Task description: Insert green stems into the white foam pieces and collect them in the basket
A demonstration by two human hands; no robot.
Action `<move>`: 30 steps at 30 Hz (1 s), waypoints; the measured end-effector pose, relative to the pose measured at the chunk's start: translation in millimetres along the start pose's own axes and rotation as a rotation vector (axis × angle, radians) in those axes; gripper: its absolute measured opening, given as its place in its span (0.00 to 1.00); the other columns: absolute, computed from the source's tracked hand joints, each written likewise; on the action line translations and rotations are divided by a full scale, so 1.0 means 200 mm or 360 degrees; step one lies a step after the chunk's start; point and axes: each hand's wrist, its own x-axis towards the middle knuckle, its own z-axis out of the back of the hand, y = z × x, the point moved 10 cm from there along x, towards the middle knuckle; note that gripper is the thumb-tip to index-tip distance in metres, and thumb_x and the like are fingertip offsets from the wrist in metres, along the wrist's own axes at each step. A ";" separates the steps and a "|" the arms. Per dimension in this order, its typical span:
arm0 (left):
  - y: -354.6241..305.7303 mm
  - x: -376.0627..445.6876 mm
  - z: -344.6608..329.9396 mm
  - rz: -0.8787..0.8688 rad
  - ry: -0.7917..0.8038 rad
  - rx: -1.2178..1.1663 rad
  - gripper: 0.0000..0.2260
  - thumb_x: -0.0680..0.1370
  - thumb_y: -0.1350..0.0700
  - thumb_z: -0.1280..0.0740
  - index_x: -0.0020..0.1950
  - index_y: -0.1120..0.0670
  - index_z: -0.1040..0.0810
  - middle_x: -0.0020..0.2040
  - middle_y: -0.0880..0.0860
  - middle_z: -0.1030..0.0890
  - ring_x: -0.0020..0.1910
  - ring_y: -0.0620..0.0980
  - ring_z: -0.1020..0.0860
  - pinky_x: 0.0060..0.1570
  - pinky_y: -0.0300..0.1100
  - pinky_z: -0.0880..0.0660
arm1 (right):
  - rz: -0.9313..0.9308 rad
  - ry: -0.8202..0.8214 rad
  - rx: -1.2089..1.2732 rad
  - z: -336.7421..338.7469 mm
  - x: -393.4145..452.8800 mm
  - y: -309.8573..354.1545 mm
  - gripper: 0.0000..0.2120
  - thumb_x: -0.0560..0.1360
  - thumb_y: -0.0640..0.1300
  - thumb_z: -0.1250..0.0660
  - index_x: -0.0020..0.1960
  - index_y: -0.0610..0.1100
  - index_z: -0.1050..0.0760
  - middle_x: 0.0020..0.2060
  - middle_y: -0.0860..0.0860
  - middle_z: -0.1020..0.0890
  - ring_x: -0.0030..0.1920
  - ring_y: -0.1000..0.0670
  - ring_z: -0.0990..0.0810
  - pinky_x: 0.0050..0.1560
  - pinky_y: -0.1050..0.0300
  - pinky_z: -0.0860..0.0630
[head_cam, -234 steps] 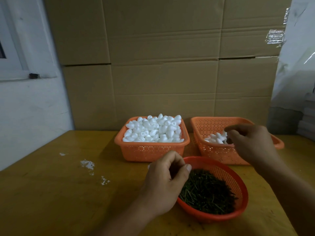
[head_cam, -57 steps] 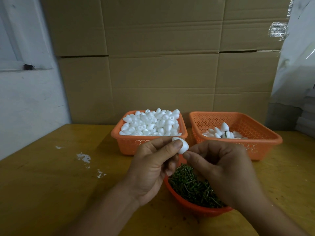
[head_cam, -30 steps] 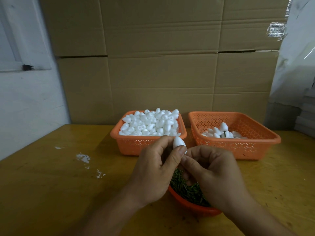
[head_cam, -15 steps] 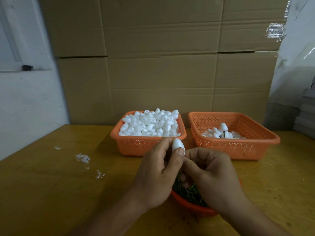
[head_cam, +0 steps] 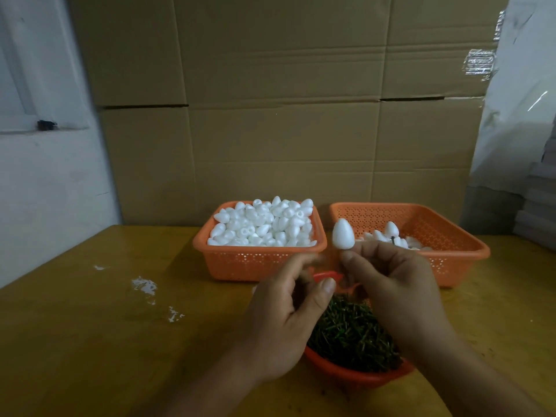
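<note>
Right hand (head_cam: 388,284): pinches the white egg-shaped foam piece (head_cam: 343,235) from below, upright, in front of the right-hand orange plastic basket (head_cam: 451,260).
Left hand (head_cam: 288,314): loosely curled, holding nothing.
Risk: foam could slip off its hidden stem, landing on the yellow worktop (head_cam: 90,326).

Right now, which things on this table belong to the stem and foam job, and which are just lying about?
Part of the job:
- foam piece pinched by the right hand
- left hand, holding nothing
- full basket of foam pieces
- collecting basket
- round basket of green stems

Just lying about:
- white crumbs on the table
- cardboard boxes
</note>
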 end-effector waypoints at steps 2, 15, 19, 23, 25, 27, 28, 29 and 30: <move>0.01 0.00 -0.01 -0.0008 0.0011 0.0073 0.13 0.78 0.37 0.38 0.56 0.42 0.22 0.42 0.48 0.21 0.42 0.47 0.21 0.42 0.49 0.22 | -0.0011 -0.0139 -0.0093 0.09 0.06 -0.01 0.06 0.77 0.39 0.30 0.42 0.39 0.18 0.31 0.43 0.17 0.30 0.52 0.20 0.31 0.61 0.23; -0.02 -0.02 -0.04 -0.0043 0.0077 0.0203 0.12 0.79 0.42 0.37 0.48 0.47 0.20 0.40 0.44 0.21 0.44 0.48 0.21 0.41 0.43 0.24 | -0.0211 -0.0497 -0.1124 0.50 0.51 -0.23 0.07 0.77 0.46 0.30 0.40 0.48 0.18 0.31 0.48 0.17 0.30 0.46 0.22 0.33 0.50 0.27; -0.03 -0.02 -0.04 -0.0066 0.0071 0.0243 0.12 0.79 0.41 0.38 0.48 0.47 0.20 0.41 0.44 0.21 0.45 0.48 0.21 0.43 0.44 0.24 | -0.0491 -0.0406 -0.1524 0.56 0.57 -0.32 0.15 0.75 0.51 0.30 0.36 0.42 0.19 0.31 0.43 0.18 0.35 0.42 0.19 0.37 0.52 0.25; -0.04 -0.02 -0.04 -0.0080 0.0066 0.0275 0.12 0.79 0.41 0.38 0.48 0.46 0.20 0.41 0.44 0.21 0.45 0.47 0.21 0.42 0.41 0.24 | -0.0617 -0.0228 -0.1813 0.53 0.60 -0.39 0.12 0.75 0.53 0.30 0.40 0.45 0.23 0.40 0.44 0.19 0.47 0.41 0.20 0.53 0.41 0.20; -0.04 -0.02 -0.04 -0.0084 0.0070 0.0283 0.11 0.79 0.41 0.38 0.48 0.46 0.21 0.42 0.43 0.21 0.45 0.47 0.21 0.43 0.42 0.24 | -0.0636 -0.0203 -0.1890 0.53 0.61 -0.40 0.12 0.74 0.54 0.30 0.41 0.46 0.25 0.43 0.45 0.20 0.51 0.41 0.21 0.56 0.40 0.22; -0.04 -0.02 -0.04 -0.0086 0.0075 0.0288 0.11 0.79 0.41 0.38 0.48 0.45 0.21 0.41 0.43 0.21 0.45 0.47 0.21 0.43 0.42 0.24 | -0.0685 -0.0206 -0.1913 0.54 0.60 -0.40 0.14 0.73 0.56 0.28 0.41 0.47 0.27 0.44 0.45 0.20 0.52 0.41 0.22 0.58 0.39 0.24; -0.04 -0.02 -0.04 -0.0088 0.0076 0.0288 0.11 0.79 0.41 0.38 0.48 0.46 0.21 0.41 0.43 0.21 0.45 0.47 0.21 0.43 0.42 0.24 | -0.0707 -0.0210 -0.1913 0.54 0.60 -0.40 0.15 0.72 0.57 0.28 0.41 0.47 0.28 0.44 0.45 0.21 0.52 0.41 0.22 0.59 0.39 0.24; -0.04 -0.02 -0.04 -0.0089 0.0079 0.0285 0.11 0.79 0.41 0.38 0.48 0.46 0.21 0.41 0.43 0.21 0.45 0.47 0.21 0.43 0.42 0.24 | -0.0721 -0.0212 -0.1913 0.54 0.60 -0.40 0.16 0.71 0.59 0.27 0.40 0.47 0.28 0.43 0.45 0.21 0.52 0.41 0.22 0.59 0.39 0.25; -0.04 -0.02 -0.05 -0.0090 0.0082 0.0282 0.11 0.79 0.41 0.38 0.48 0.46 0.21 0.41 0.43 0.21 0.45 0.47 0.21 0.43 0.43 0.24 | -0.0729 -0.0215 -0.1914 0.54 0.59 -0.39 0.17 0.71 0.59 0.27 0.40 0.47 0.28 0.43 0.45 0.21 0.52 0.41 0.23 0.59 0.39 0.25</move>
